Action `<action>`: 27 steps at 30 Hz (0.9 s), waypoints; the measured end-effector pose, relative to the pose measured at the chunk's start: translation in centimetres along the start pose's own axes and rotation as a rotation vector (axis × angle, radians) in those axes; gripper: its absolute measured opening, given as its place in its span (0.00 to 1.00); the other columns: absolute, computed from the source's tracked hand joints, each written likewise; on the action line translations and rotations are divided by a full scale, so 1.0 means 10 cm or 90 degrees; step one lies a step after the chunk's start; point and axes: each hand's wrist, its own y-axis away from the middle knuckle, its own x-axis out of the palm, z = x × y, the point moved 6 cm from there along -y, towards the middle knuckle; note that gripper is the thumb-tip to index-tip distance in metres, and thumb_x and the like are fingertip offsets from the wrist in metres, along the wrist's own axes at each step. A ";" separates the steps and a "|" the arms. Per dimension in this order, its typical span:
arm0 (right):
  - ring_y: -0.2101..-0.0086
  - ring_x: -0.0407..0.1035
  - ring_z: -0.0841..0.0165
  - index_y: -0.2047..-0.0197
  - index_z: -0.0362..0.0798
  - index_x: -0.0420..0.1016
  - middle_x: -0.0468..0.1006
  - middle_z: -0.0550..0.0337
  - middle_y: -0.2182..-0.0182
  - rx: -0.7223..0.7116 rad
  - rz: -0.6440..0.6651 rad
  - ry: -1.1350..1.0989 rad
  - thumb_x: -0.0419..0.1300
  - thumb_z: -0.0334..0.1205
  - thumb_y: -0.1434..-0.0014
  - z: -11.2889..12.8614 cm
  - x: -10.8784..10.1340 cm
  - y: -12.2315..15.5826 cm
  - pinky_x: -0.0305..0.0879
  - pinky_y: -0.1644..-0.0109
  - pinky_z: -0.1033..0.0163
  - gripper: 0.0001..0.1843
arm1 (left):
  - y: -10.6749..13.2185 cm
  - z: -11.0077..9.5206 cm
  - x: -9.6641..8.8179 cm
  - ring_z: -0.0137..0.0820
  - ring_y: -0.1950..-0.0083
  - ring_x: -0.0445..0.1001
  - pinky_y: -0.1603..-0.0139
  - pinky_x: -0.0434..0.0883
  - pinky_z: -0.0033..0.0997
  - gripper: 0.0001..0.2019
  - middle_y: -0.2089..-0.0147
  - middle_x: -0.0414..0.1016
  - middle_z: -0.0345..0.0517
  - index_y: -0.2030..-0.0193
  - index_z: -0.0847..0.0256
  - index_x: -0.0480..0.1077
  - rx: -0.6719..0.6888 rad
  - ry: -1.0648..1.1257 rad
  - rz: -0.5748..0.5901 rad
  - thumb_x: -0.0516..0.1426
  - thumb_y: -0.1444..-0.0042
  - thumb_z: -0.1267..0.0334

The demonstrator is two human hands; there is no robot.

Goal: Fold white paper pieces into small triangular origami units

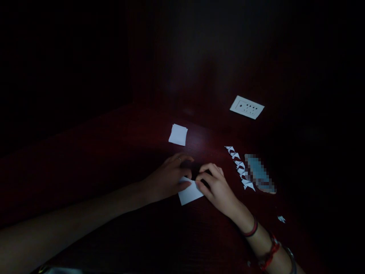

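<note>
Down at six o'clock lies the white sheet, and the right hand, at its three o'clock, pinches the edge! The left hand curls at ten, thumb on the paper, gripping or not I cannot tell; a paper stack sits near twelve, folded pieces at two.
</note>
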 end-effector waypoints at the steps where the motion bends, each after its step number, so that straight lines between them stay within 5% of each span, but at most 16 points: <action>1: 0.60 0.59 0.68 0.70 0.47 0.69 0.63 0.58 0.64 0.024 0.012 -0.018 0.53 0.32 0.46 -0.04 0.03 0.00 0.55 0.57 0.60 0.04 | 0.01 -0.02 -0.01 0.40 0.42 0.49 0.46 0.54 0.42 0.07 0.46 0.54 0.45 0.63 0.59 0.68 0.000 -0.038 -0.011 0.55 0.50 0.67; 3: 0.61 0.60 0.68 0.71 0.46 0.69 0.63 0.58 0.65 0.077 0.029 -0.053 0.53 0.32 0.48 -0.15 0.10 0.00 0.56 0.58 0.61 0.04 | 0.04 -0.08 -0.01 0.42 0.44 0.53 0.48 0.55 0.44 0.11 0.47 0.56 0.48 0.59 0.60 0.66 -0.005 -0.104 -0.021 0.55 0.51 0.69; 6: 0.64 0.61 0.70 0.74 0.46 0.69 0.62 0.60 0.68 0.125 0.045 -0.097 0.54 0.31 0.50 -0.30 0.16 0.00 0.58 0.60 0.62 0.04 | 0.10 -0.20 0.13 0.36 0.56 0.64 0.57 0.63 0.38 0.09 0.56 0.65 0.46 0.60 0.60 0.66 -0.002 -0.144 0.067 0.51 0.48 0.72; 9: 0.65 0.62 0.71 0.74 0.47 0.70 0.63 0.61 0.69 0.126 0.056 -0.135 0.56 0.29 0.52 -0.40 0.18 -0.01 0.59 0.60 0.63 0.04 | 0.17 -0.27 0.27 0.34 0.56 0.67 0.56 0.63 0.37 0.13 0.55 0.67 0.45 0.57 0.60 0.65 0.020 -0.146 0.117 0.49 0.48 0.75; 27: 0.66 0.61 0.72 0.70 0.45 0.67 0.63 0.60 0.69 0.047 0.183 -0.137 0.52 0.28 0.47 -0.41 0.22 -0.03 0.59 0.61 0.64 0.05 | 0.16 -0.23 0.34 0.34 0.51 0.63 0.50 0.57 0.37 0.13 0.53 0.66 0.45 0.51 0.60 0.61 0.043 -0.101 0.078 0.46 0.43 0.68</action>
